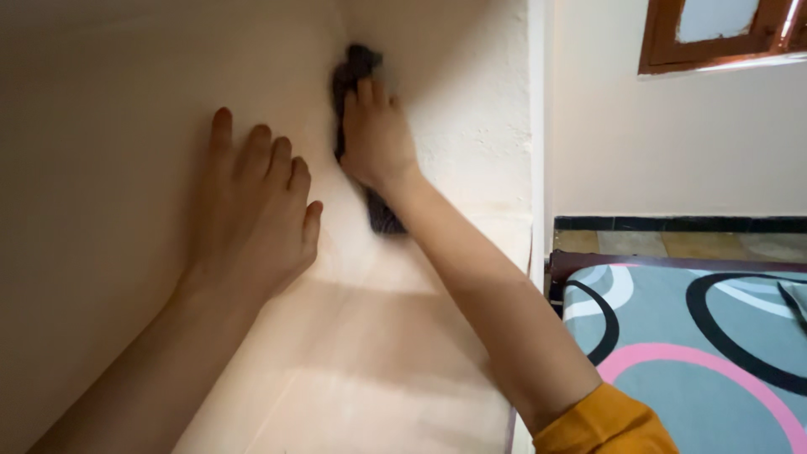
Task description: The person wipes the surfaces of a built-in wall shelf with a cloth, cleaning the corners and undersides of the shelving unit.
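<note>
A dark cloth [357, 101], bunched and somewhat blurred, lies pressed into the pale shelf's back corner, apparently upright.

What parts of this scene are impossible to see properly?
- Dark cloth: blurred, mostly covered by the right hand, head view.
- Left hand: palm hidden, flat on the surface.
- Window: cut off by the top edge.
- Bed: cut off by the right and bottom edges.

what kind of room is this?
Probably a bedroom in a home. A bed with a patterned sheet stands to the right, a wooden window frame sits high in the plastered wall, and the right hand presses a dark cloth into a pale shelf corner.
</note>
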